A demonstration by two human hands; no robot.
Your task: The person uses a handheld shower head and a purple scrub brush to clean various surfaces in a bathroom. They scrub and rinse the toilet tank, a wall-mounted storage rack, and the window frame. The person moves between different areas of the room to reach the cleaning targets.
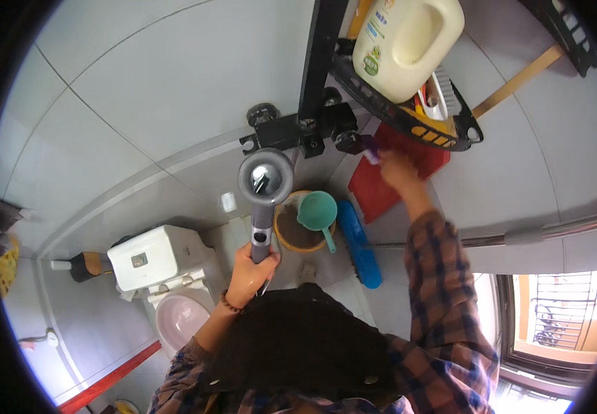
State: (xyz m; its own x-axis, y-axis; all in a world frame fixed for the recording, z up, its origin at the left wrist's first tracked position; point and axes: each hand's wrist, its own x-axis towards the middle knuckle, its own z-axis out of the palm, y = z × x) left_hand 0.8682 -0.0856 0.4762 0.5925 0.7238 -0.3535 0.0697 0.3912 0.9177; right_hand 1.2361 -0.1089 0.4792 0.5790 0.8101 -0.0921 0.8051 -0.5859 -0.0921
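Observation:
My left hand (250, 271) is closed around the grey handle of a handheld shower head (265, 178), whose round face points up at the camera. My right hand (395, 168), blurred, holds a small purple and white brush-like thing (371, 150) by the end of the black shower fixture (306, 129). Behind that hand is a red board or panel (378, 191). Below the fixture stands a round yellow-rimmed bucket (282, 235), with a green plastic dipper (319, 211) over it.
A black corner shelf (407, 121) holds a cream detergent jug (407, 46) and a white scrub brush (441, 98). A blue long-bristled broom head (358, 243) lies right of the bucket. The toilet (145, 259) stands left; a metal rail (536, 235) runs at right.

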